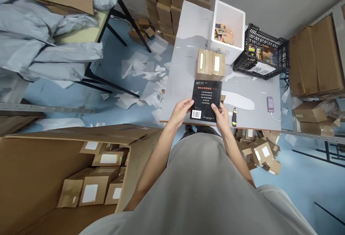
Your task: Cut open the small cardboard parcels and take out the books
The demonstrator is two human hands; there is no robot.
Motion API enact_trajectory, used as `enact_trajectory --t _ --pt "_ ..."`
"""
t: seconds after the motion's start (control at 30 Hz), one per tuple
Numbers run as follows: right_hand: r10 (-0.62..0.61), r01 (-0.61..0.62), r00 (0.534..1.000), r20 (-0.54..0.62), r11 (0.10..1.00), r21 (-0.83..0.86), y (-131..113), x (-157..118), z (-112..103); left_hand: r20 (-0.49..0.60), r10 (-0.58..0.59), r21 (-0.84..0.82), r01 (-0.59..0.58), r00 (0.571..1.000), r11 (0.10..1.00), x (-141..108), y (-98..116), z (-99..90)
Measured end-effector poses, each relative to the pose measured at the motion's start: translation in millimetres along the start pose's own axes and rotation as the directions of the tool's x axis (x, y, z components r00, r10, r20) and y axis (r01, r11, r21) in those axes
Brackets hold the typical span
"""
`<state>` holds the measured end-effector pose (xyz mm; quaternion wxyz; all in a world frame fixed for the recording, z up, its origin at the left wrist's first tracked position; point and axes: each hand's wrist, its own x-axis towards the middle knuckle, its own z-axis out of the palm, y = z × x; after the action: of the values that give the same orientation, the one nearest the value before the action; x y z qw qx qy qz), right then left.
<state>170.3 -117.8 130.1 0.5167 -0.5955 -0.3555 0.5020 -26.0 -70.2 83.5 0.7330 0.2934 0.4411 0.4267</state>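
A black book [206, 102] with orange and white print and a barcode faces up above the table's front edge. My left hand [183, 111] grips its left edge, thumb on top. On the lower right edge, my right hand [221, 117] is closed with the thumb over the cover. Just beyond the book stand two small taped cardboard boxes [210, 64] side by side. A yellow and black box cutter [234, 117] lies on the table [185, 57] to the right of my right hand.
Behind are a white foam box [229, 48] and a black crate [261, 70] with items inside. A phone [270, 104] with a cable lies right. A large open carton [142, 166] holds boxes at lower left. Grey parcels [67, 57] cover the left table; paper scraps litter the floor.
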Motion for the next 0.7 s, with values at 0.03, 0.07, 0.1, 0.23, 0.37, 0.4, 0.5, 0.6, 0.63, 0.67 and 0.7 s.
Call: enact_trajectory --t 0.03,0.07,0.1,0.23,0.37,0.4,0.5,0.6,0.63,0.67,0.7 --pt "-0.006 0.006 1.000 0.001 1.000 -0.009 0.0 -2.1 1.5 -0.003 -0.003 -0.004 0.003 1.000 1.000 0.0 -0.1 -1.5" --pt "-0.012 0.012 1.000 0.005 1.000 -0.018 0.0 -4.0 2.6 -0.004 -0.006 -0.007 0.006 1.000 1.000 0.1 -0.4 -2.9" --pt "-0.017 0.017 1.000 0.012 1.000 -0.024 0.0 -5.5 3.3 -0.004 -0.010 -0.010 0.010 1.000 1.000 0.2 -0.8 -4.0" --pt "-0.007 0.009 0.999 0.046 0.999 -0.037 3.4 -6.7 4.6 -0.026 -0.029 -0.046 0.028 0.999 0.999 -0.2 -0.7 -6.5" --pt "0.002 -0.001 0.999 0.045 0.999 -0.033 11.1 0.1 6.0 -0.079 -0.018 -0.084 0.011 0.997 0.996 -1.8 5.0 -8.9" --pt "-0.007 0.008 1.000 0.021 0.999 -0.040 12.5 2.5 5.8 -0.095 -0.002 -0.073 -0.005 0.995 0.997 -1.6 6.7 -9.8" --pt "-0.074 0.065 0.995 -0.070 0.991 -0.117 13.9 9.1 4.2 -0.138 0.085 -0.007 -0.086 0.987 0.996 2.3 10.3 -10.2" --pt "-0.089 0.082 0.995 -0.040 0.985 -0.150 13.8 12.4 6.5 -0.146 0.210 0.097 -0.197 0.967 0.976 6.8 8.9 0.2" --pt "-0.074 0.072 0.997 -0.009 0.988 -0.134 14.1 12.7 9.0 -0.143 0.246 0.136 -0.227 0.959 0.964 6.6 7.1 7.2" --pt "-0.058 0.059 0.998 0.017 0.992 -0.112 14.7 12.8 12.0 -0.140 0.274 0.173 -0.249 0.951 0.953 5.0 4.9 16.0" --pt "-0.048 0.051 0.998 0.035 0.994 -0.092 15.2 13.0 14.8 -0.137 0.298 0.208 -0.267 0.945 0.941 1.9 2.3 26.2"
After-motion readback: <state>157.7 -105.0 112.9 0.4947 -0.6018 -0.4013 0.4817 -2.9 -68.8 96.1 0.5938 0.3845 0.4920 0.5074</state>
